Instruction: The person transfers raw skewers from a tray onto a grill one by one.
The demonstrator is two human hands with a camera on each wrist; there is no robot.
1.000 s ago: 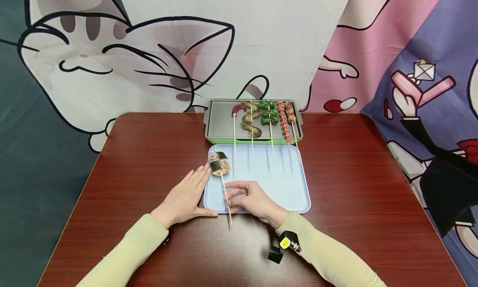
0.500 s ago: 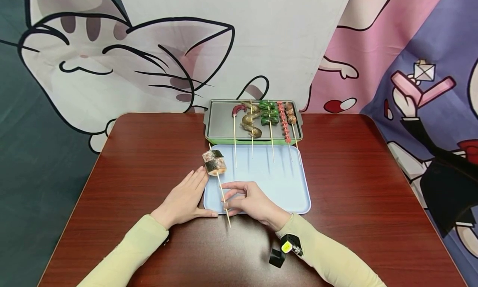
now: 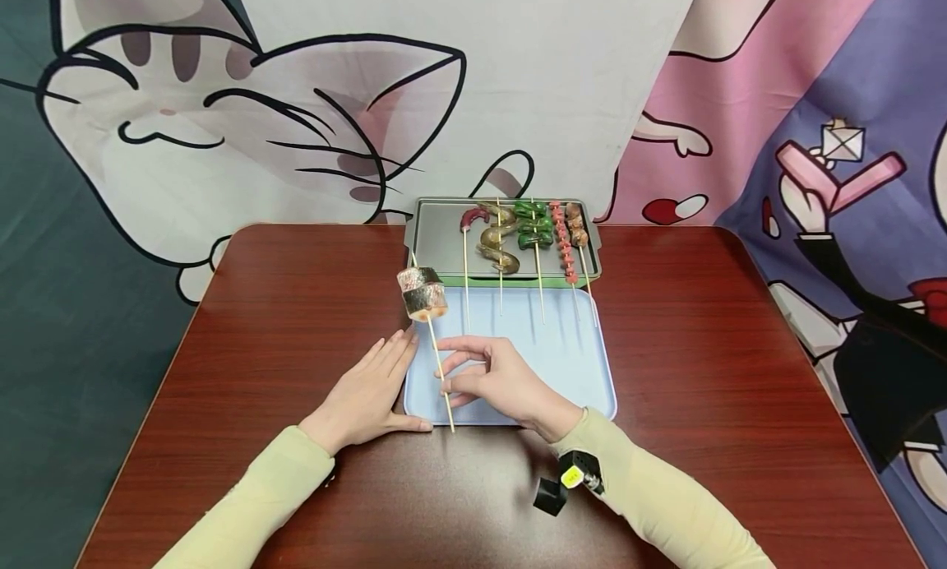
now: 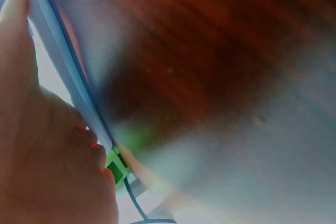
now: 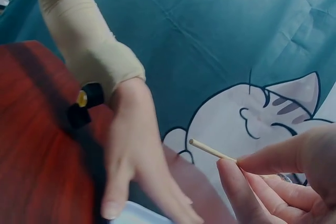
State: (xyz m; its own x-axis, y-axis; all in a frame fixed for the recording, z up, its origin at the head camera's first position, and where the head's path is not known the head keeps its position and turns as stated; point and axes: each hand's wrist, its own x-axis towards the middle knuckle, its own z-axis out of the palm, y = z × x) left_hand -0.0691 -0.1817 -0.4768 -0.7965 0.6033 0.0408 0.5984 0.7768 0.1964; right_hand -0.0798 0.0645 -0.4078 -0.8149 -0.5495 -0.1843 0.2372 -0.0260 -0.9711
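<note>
Thumb and fingers of my right hand (image 3: 496, 376) pinch the stick of a skewer (image 3: 424, 299) over the left part of a blue tray (image 3: 533, 372). Thick chunks with dark, silvery skin, like fish, are threaded near its top, which tilts left. Its bare lower end points towards me; in the right wrist view this stick end (image 5: 205, 149) pokes out between thumb and finger. My left hand (image 3: 366, 388) lies with straight fingers along the tray's left edge, thumb at the front corner. In the left wrist view the hand (image 4: 47, 156) is against the blue rim (image 4: 68, 61).
Behind the blue tray stands a grey tray (image 3: 436, 248) on a green base. It bears several skewers: a red curled piece (image 3: 473, 215), shrimp (image 3: 503, 261), green pepper (image 3: 534, 238), pink pieces (image 3: 560, 236) and brown balls (image 3: 577, 236). Their sticks reach over the blue tray.
My right hand has lifted the skewer and moved it slightly left and away from me, its chunks now nearer the grey tray. The left hand stays in place.
</note>
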